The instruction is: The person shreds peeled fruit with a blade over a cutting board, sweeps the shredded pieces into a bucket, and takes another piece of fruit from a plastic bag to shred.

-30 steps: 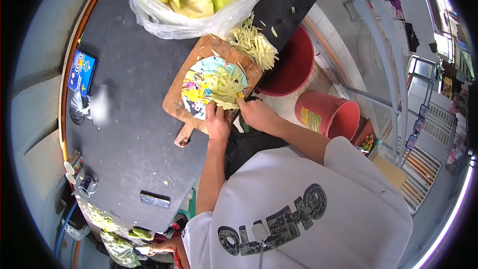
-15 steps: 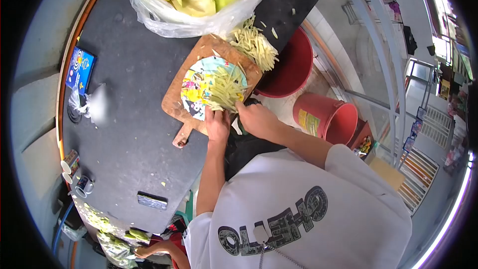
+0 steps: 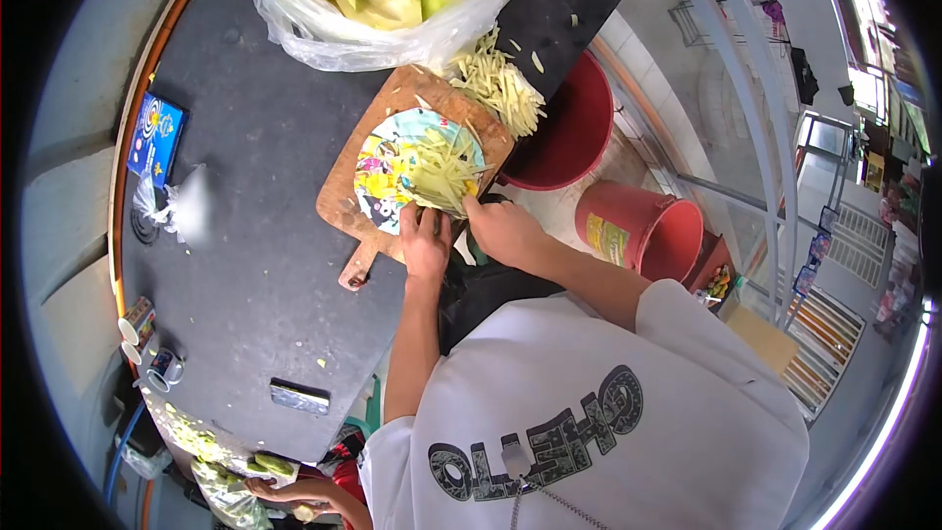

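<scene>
A round plate or mat with a colourful cartoon print [image 3: 378, 177] lies on a wooden cutting board [image 3: 343, 186]. Pale green shredded strips [image 3: 440, 165], perhaps green mango or papaya, are heaped on its right side. At the near edge of this heap is my left hand [image 3: 425, 247], fingers bent, their tips partly hidden. Close beside it on the right, my right hand [image 3: 505, 234] is closed; what it grips is hidden, though a thin edge shows between the hands. More strips [image 3: 498, 88] are piled past the board's far right corner.
A plastic bag [image 3: 343, 54] of peeled green fruit [image 3: 383, 0] stands at the far side of the dark table [image 3: 245, 285]. Red buckets [image 3: 628, 221] are on the floor to the right. A phone [image 3: 299, 397] and mugs [image 3: 165, 368] lie left; another person's hand [image 3: 263, 489] works lower left.
My left fingers have shifted slightly and look more spread. The strips near my hands have moved a little. At lower left, the other person's hand has moved up and left.
</scene>
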`<act>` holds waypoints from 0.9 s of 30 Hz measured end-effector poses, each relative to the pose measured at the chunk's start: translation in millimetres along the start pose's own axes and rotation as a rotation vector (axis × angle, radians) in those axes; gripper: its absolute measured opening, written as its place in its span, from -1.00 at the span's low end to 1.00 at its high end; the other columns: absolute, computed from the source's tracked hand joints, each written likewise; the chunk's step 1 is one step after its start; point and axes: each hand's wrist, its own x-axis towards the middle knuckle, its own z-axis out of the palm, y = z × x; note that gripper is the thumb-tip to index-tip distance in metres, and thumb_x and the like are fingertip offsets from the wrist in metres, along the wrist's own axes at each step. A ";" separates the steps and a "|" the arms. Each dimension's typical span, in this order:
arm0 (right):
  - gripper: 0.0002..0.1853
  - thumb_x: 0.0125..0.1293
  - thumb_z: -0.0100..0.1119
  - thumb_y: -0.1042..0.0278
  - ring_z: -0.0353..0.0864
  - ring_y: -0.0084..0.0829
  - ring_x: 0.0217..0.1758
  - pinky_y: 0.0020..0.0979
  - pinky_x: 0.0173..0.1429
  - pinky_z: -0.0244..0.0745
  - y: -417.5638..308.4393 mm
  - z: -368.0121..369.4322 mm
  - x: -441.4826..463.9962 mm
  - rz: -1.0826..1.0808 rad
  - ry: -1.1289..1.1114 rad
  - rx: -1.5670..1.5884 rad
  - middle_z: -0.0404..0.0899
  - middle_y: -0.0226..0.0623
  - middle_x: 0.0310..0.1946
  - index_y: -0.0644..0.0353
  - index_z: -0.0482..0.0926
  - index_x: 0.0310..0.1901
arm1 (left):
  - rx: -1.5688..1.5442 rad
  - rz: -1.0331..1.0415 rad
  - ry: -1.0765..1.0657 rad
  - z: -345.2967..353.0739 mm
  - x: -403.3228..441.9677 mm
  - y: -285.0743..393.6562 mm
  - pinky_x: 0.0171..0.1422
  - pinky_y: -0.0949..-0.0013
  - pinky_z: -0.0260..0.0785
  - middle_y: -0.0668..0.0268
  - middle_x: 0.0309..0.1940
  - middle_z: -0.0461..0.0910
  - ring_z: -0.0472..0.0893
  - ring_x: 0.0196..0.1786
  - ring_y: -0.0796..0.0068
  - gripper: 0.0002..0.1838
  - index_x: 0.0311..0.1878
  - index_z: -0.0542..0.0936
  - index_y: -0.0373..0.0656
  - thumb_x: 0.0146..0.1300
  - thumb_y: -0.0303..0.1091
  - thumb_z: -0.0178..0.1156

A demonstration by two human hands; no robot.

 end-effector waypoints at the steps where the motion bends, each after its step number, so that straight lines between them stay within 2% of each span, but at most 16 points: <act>1: -0.68 0.26 0.19 0.37 0.73 0.07 -0.35 0.07 -0.26 0.64 -4.3 -2.1 -3.4 -0.003 0.011 0.000 0.66 0.09 -0.48 0.33 0.44 -0.01 | -0.006 -0.019 -0.014 -0.7 -1.5 0.0 0.04 0.05 0.53 -0.07 0.02 0.52 0.58 -0.01 -0.09 -0.73 -0.13 0.65 -0.31 0.07 -0.55 0.41; 3: -0.64 0.25 0.20 0.37 0.74 0.06 -0.35 0.06 -0.26 0.64 -1.0 6.6 -4.4 -0.005 0.019 0.002 0.67 0.08 -0.47 0.34 0.45 0.04 | -0.006 -0.018 -0.016 -2.0 -1.3 0.3 0.05 0.05 0.53 -0.06 0.01 0.53 0.58 -0.01 -0.09 -0.73 -0.11 0.66 -0.31 0.07 -0.55 0.41; 5: -0.53 0.26 0.21 0.35 0.74 0.06 -0.34 0.04 -0.26 0.64 14.0 29.0 -0.3 0.001 0.020 0.015 0.68 0.07 -0.45 0.37 0.43 0.17 | -0.006 -0.008 -0.017 -3.4 -2.3 1.7 0.05 0.05 0.53 -0.05 0.00 0.54 0.58 0.00 -0.08 -0.72 -0.10 0.67 -0.30 0.07 -0.55 0.41; 7: -0.50 0.27 0.21 0.35 0.74 0.06 -0.33 0.04 -0.26 0.64 7.0 21.8 -1.4 0.021 0.008 0.010 0.68 0.08 -0.45 0.38 0.42 0.20 | 0.026 0.057 0.084 -2.1 3.0 3.2 -0.02 0.05 0.51 -0.01 -0.13 0.56 0.60 -0.11 -0.08 -0.74 -0.16 0.66 -0.28 0.04 -0.55 0.43; 8: -0.47 0.28 0.21 0.34 0.74 0.07 -0.33 0.04 -0.25 0.64 4.4 18.0 -1.2 0.042 -0.009 0.006 0.68 0.08 -0.45 0.40 0.41 0.23 | 0.027 0.060 0.090 -0.9 6.1 2.5 -0.02 0.05 0.51 -0.01 -0.13 0.56 0.60 -0.11 -0.08 -0.74 -0.16 0.66 -0.28 0.04 -0.55 0.43; 9: -0.51 0.29 0.18 0.35 0.73 0.09 -0.34 0.06 -0.25 0.63 2.3 15.7 -4.4 -0.004 0.052 0.011 0.66 0.10 -0.47 0.42 0.42 0.20 | 0.012 0.038 0.067 -1.7 2.6 2.1 -0.03 0.05 0.51 -0.01 -0.13 0.56 0.60 -0.11 -0.08 -0.74 -0.16 0.66 -0.28 0.04 -0.55 0.42; 14: -0.52 0.30 0.13 0.38 0.72 0.13 -0.33 0.10 -0.23 0.62 0.7 16.7 -7.1 -0.018 0.055 0.074 0.64 0.11 -0.51 0.44 0.43 0.21 | 0.006 0.011 0.045 -2.4 0.3 1.8 -0.03 0.08 0.53 -0.01 -0.08 0.56 0.61 -0.10 -0.09 -0.74 -0.14 0.67 -0.27 0.06 -0.57 0.40; 18: -0.53 0.31 0.08 0.38 0.71 0.15 -0.33 0.11 -0.23 0.61 10.0 19.3 2.5 0.003 0.038 0.080 0.65 0.12 -0.49 0.44 0.44 0.21 | -0.001 -0.032 0.021 -1.4 -1.8 3.1 0.06 0.06 0.53 -0.02 0.00 0.56 0.58 0.02 -0.06 -0.71 -0.09 0.67 -0.30 0.07 -0.61 0.36; 22: -0.54 0.31 0.07 0.39 0.71 0.14 -0.32 0.12 -0.23 0.60 -4.0 2.9 -2.8 0.040 -0.017 0.075 0.65 0.15 -0.46 0.43 0.42 0.21 | -0.028 -0.007 0.060 0.4 5.4 -1.1 0.05 0.07 0.53 -0.01 0.00 0.56 0.58 0.02 -0.05 -0.71 -0.10 0.66 -0.31 0.05 -0.63 0.35; 24: -0.55 0.31 0.07 0.40 0.71 0.16 -0.32 0.13 -0.22 0.60 -3.8 15.1 -10.3 0.005 0.014 0.097 0.65 0.17 -0.46 0.43 0.42 0.19 | 0.022 0.027 0.010 -4.5 -2.2 -5.2 0.00 0.10 0.53 -0.01 -0.03 0.57 0.62 -0.07 -0.06 -0.73 -0.12 0.67 -0.29 0.06 -0.60 0.37; 27: -0.55 0.32 0.05 0.40 0.70 0.17 -0.36 0.14 -0.23 0.59 1.9 19.4 0.7 0.044 -0.016 0.093 0.64 0.18 -0.47 0.45 0.42 0.20 | -0.013 0.039 0.073 -0.5 5.3 -1.6 0.01 0.10 0.51 0.04 -0.10 0.60 0.61 -0.09 -0.03 -0.74 -0.15 0.67 -0.30 0.02 -0.62 0.36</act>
